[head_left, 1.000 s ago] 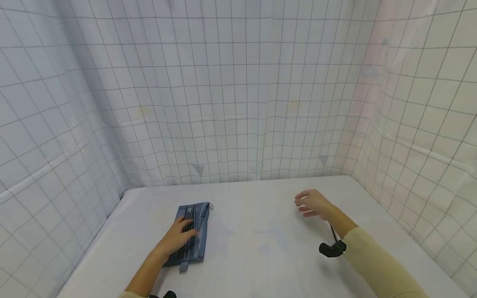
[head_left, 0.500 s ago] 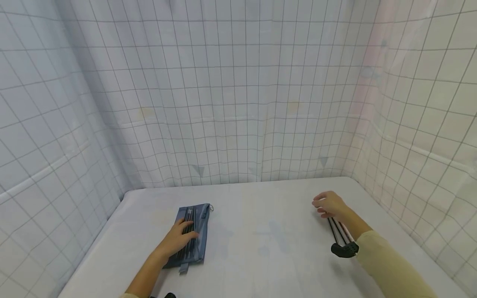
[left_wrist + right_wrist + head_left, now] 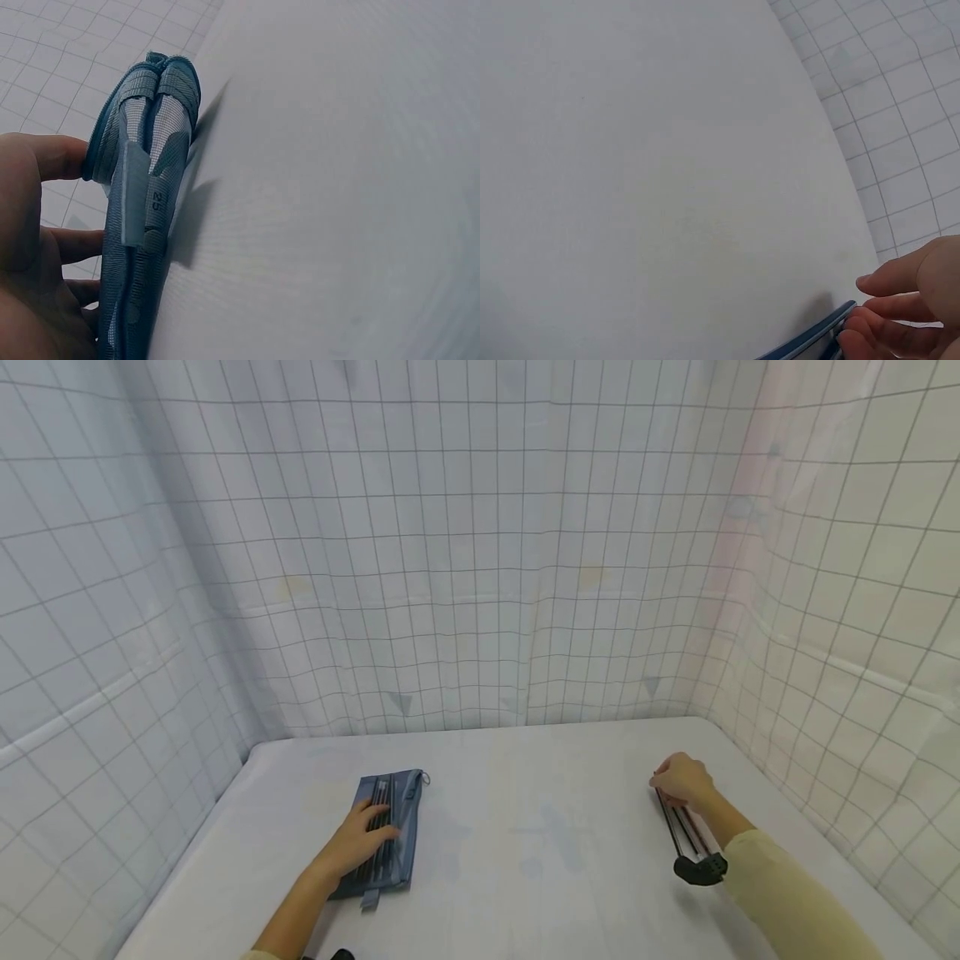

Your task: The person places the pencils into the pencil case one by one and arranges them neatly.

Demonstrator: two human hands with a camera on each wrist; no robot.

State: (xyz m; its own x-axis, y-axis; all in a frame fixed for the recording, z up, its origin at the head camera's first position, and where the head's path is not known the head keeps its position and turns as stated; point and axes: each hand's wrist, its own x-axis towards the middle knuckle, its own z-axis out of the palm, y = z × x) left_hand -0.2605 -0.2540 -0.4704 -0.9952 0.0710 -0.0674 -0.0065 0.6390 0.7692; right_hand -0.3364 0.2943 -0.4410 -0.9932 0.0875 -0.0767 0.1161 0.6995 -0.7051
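A blue zip pouch (image 3: 409, 827) lies on the table at the left, with several dark slim sticks along it. My left hand (image 3: 351, 845) rests on it with spread fingers; in the left wrist view the pouch (image 3: 135, 277) shows edge-on, its zip and tab visible, the thumb and fingers touching its face. At the right, my right hand (image 3: 684, 781) is at the far end of a slim dark pen-like stick (image 3: 668, 822), fingers bent around that end. In the right wrist view the stick (image 3: 810, 336) looks dark blue; fingertips meet its tip and the thumb is just above.
More slim sticks (image 3: 692, 833), one pinkish, lie beside the first, partly hidden by the right hand and the black wrist camera (image 3: 701, 868). The white table (image 3: 510, 827) is enclosed by grid-patterned curtains (image 3: 465, 568) at the back and sides.
My right hand has moved right and slightly down to the sticks, and its fingers have gathered at one stick's end. The left hand and the pouch have stayed in place.
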